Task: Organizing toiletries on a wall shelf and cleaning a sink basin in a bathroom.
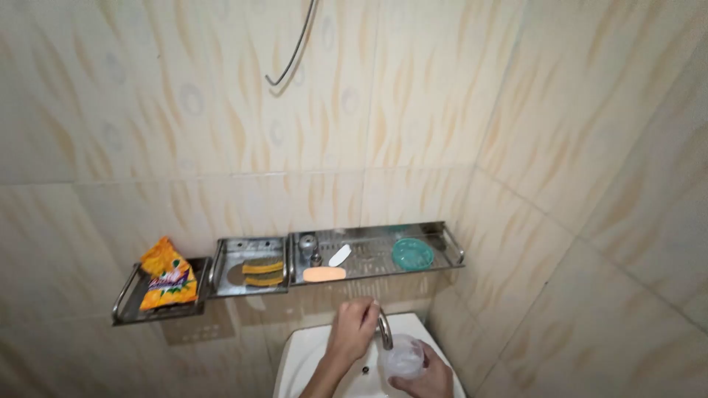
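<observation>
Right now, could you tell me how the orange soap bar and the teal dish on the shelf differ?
The orange soap bar is a solid oval; the teal dish is round and hollow. The soap bar lies at the shelf's front left, the dish farther right. Both rest on the same steel wall shelf.

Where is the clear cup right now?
Head view, bottom centre: the clear cup sits in the right hand, under the tap over the white sink.

— That cup (pixel 404 360) you're holding, is it glass?
— Translucent plastic, it looks. Your tap (pixel 384 330) is shiny metal, like the polished steel shelf (pixel 369 276); the wall tiles (pixel 516 110) are glossy.
</observation>
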